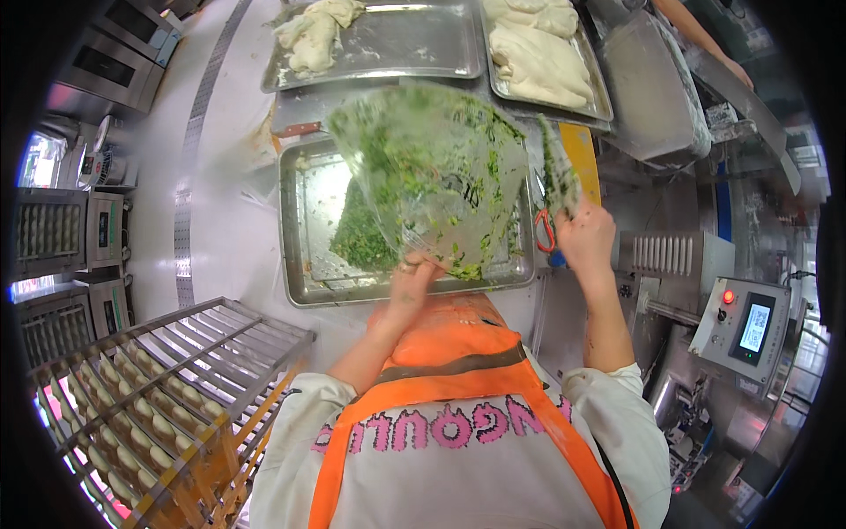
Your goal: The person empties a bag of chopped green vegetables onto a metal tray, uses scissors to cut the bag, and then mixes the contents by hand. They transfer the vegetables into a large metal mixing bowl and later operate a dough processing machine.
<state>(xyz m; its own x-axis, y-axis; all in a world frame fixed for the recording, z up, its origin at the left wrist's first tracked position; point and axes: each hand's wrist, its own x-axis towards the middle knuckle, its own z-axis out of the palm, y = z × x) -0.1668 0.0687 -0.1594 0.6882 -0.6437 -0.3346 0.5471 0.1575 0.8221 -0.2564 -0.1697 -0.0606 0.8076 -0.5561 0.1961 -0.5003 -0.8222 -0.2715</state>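
Note:
My left hand (413,281) grips the near edge of a transparent plastic bag (456,192), smeared inside with bits of chopped greens and blurred at its far side. Off to the right, my right hand (587,231) is closed around a bunched piece of plastic film (562,175) flecked with green; whether it belongs to the same bag I cannot tell. Beneath the bag lies a metal tray (285,225), where a heap of finely chopped greens (363,235) is partly hidden. Red-handled scissors (545,230) are beside my right hand.
A wooden-handled knife (301,129) lies behind the tray. Farther back are a tray (410,43) with dough (314,40) and another dough slab (542,63). A rack (225,317) of shaped dough pieces stands left. A control box (740,327) is right; another person's arm (704,40) shows top right.

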